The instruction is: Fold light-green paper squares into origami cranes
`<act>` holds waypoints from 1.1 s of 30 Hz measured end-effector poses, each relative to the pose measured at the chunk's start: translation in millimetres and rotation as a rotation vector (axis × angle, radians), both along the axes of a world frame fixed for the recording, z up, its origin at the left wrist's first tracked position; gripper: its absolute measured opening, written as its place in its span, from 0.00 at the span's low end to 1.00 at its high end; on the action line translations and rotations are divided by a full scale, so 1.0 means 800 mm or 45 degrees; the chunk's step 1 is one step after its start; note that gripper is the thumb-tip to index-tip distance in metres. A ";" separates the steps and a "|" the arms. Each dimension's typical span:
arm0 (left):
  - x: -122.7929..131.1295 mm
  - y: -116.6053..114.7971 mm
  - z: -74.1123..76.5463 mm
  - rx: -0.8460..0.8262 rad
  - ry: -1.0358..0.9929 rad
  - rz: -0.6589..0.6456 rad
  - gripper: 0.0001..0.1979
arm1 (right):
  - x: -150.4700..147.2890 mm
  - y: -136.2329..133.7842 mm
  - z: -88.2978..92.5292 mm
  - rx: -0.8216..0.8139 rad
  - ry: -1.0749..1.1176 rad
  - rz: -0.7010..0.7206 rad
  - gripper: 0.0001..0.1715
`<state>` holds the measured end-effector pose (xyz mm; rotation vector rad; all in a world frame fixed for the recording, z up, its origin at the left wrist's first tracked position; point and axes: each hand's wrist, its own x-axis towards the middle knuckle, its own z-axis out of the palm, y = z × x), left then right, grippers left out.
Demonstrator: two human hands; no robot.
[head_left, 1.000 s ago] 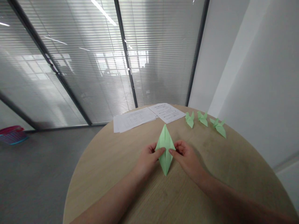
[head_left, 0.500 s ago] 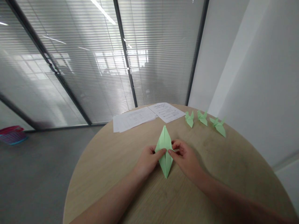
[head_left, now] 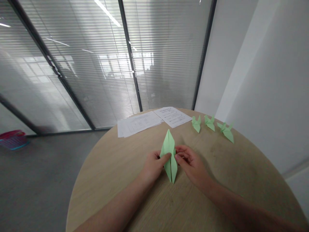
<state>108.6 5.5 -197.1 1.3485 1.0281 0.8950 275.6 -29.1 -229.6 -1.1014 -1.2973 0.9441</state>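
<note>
A folded light green paper [head_left: 168, 144], shaped like a long diamond, is held upright above the table in the head view. Its lower part is split into two points. My left hand [head_left: 155, 163] grips the left edge, thumb across the front near the middle. On the other side, my right hand [head_left: 189, 161] pinches the right edge between thumb and fingers; that edge bends there. The fingertips behind the paper are hidden.
Three folded green paper birds [head_left: 196, 123], [head_left: 210, 122], [head_left: 226, 131] stand at the table's back right. White printed sheets [head_left: 141, 122] lie at the back of the round wooden table [head_left: 96, 167]. A pink and blue basket [head_left: 14, 140] is on the floor, far left.
The two lower points of the green paper have parted slightly, and its right edge has bent inward. My right hand has shifted a little, still at that edge.
</note>
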 end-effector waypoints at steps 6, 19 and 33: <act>-0.002 0.004 -0.007 0.049 0.127 -0.062 0.19 | -0.002 0.008 -0.007 -0.089 0.180 0.091 0.25; 0.000 0.001 -0.003 0.065 0.096 -0.067 0.23 | 0.000 0.011 0.005 -0.252 0.352 0.091 0.38; -0.006 0.011 -0.010 0.265 0.201 -0.064 0.11 | 0.002 0.016 -0.008 -0.369 0.267 0.143 0.20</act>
